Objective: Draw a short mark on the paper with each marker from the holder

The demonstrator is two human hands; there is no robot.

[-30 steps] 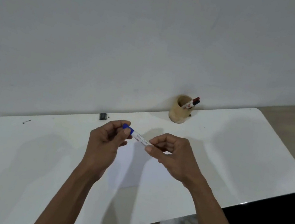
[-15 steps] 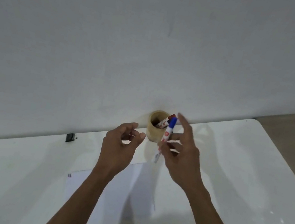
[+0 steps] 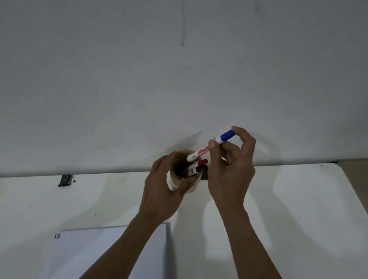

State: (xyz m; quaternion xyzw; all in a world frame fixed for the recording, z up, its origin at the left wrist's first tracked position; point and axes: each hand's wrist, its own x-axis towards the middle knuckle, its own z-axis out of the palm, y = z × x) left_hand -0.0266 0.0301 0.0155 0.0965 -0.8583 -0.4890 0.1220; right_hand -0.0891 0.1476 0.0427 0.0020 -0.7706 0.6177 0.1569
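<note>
A tan round holder (image 3: pixel 174 181) stands at the table's back edge by the wall. My left hand (image 3: pixel 160 194) is wrapped around its left side and grips it. My right hand (image 3: pixel 230 171) pinches a capped blue marker (image 3: pixel 210 148), tilted with its blue cap up and its lower end over the holder's mouth. A red-capped marker (image 3: pixel 201 162) and a black-capped marker (image 3: pixel 193 170) lean inside the holder. A white sheet of paper (image 3: pixel 95 258) lies on the table near me, partly hidden by my left forearm.
The white table (image 3: pixel 308 233) has a rounded right corner and runs along a plain wall. A small black object (image 3: pixel 65 180) sits at the back edge to the left. Bare floor shows beyond the table's right end.
My right hand carried the capped blue marker from above the paper up to the holder's mouth. My left hand let go of the marker's cap and took hold of the holder.
</note>
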